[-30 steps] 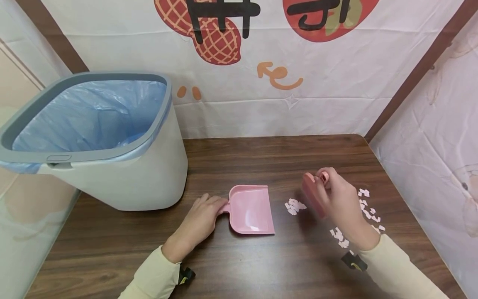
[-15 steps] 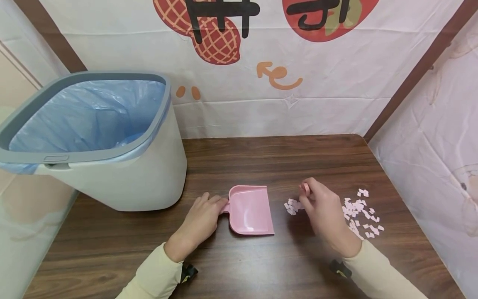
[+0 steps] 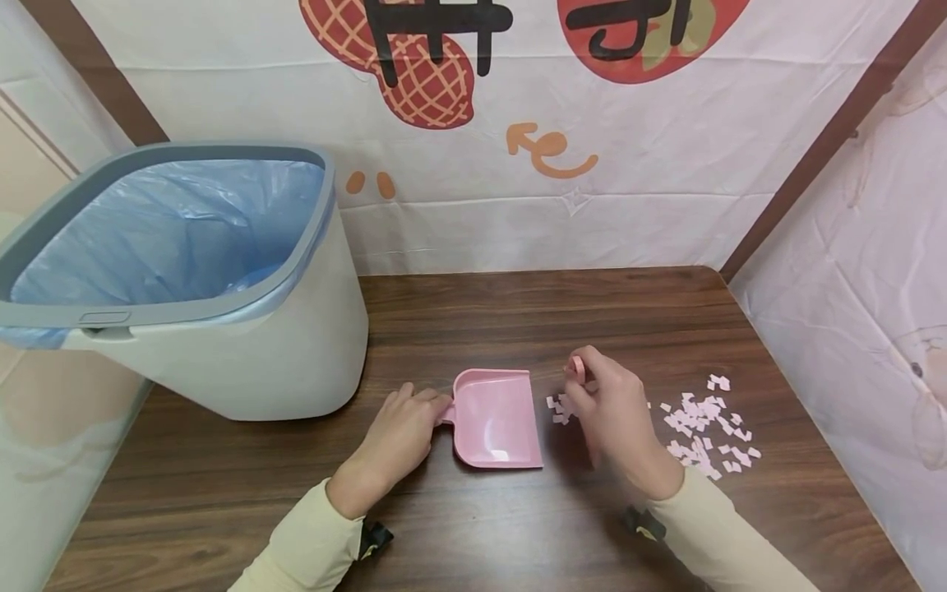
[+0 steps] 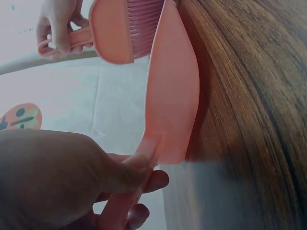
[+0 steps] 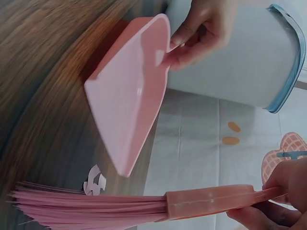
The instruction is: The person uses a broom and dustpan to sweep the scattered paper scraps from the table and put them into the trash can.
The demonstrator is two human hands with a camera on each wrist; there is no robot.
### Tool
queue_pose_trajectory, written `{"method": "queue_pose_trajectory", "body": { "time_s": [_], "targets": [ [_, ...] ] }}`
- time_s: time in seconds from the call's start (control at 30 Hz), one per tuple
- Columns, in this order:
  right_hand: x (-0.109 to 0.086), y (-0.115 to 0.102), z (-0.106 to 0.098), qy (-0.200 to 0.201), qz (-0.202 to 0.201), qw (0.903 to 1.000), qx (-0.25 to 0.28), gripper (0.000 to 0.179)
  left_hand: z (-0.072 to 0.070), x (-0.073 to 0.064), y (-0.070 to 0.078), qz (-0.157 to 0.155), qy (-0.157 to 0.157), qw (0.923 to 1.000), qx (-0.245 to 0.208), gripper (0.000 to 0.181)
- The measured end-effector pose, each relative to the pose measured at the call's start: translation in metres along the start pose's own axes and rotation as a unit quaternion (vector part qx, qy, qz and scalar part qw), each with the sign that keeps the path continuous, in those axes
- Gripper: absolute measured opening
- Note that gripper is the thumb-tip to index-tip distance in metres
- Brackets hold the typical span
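A pink dustpan (image 3: 497, 418) lies on the wooden table with its wide lip facing right. My left hand (image 3: 395, 440) grips its handle, thumb on top in the left wrist view. My right hand (image 3: 617, 419) holds a pink hand brush (image 5: 208, 202) by its handle, bristles down on the table just right of the dustpan's lip. Between brush and lip sits a small cluster of pale paper scraps (image 3: 560, 409), partly hidden by the right hand in the head view. More pale pink paper pieces (image 3: 695, 419) are scattered to the right of that hand.
A white trash bin (image 3: 311, 353) with a grey rim and a blue liner bag (image 3: 185, 230) stands at the left on the table (image 3: 473, 304). A printed cloth (image 3: 459, 222) hangs behind the table's back edge, and more cloth hangs on the right side.
My right hand has moved left with the brush toward the dustpan, shifting the small paper cluster closer to its lip. The left hand and dustpan stay nearly in place.
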State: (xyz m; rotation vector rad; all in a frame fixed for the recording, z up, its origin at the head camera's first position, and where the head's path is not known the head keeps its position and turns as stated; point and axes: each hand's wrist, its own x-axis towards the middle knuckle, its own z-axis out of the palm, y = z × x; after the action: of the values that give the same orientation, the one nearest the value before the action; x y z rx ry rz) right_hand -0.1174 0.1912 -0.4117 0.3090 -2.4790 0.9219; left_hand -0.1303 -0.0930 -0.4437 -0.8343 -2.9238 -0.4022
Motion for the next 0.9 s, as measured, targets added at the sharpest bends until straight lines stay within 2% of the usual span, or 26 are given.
{"method": "queue_pose_trajectory", "body": {
  "time_s": [0.23, 0.47, 0.67, 0.9],
  "targets": [
    [0.006, -0.01, 0.009, 0.0, -0.005, 0.9999, 0.012, 0.015, 0.0, 0.001, 0.002, 0.0, 0.006, 1.0, 0.001, 0.03],
    [0.01, -0.017, 0.017, -0.002, -0.011, 0.999, 0.043, 0.011, -0.001, 0.001, 0.002, -0.01, -0.002, 0.9999, -0.008, 0.03],
    [0.012, -0.025, 0.022, -0.003, -0.022, 0.9969, 0.075, 0.02, -0.001, 0.001, 0.002, -0.011, 0.003, 0.9999, -0.009, 0.019],
    [0.011, -0.028, 0.023, 0.005, -0.026, 0.9952, 0.094, 0.02, 0.0, 0.002, 0.001, -0.015, -0.004, 0.9998, -0.012, 0.02]
  ]
}}
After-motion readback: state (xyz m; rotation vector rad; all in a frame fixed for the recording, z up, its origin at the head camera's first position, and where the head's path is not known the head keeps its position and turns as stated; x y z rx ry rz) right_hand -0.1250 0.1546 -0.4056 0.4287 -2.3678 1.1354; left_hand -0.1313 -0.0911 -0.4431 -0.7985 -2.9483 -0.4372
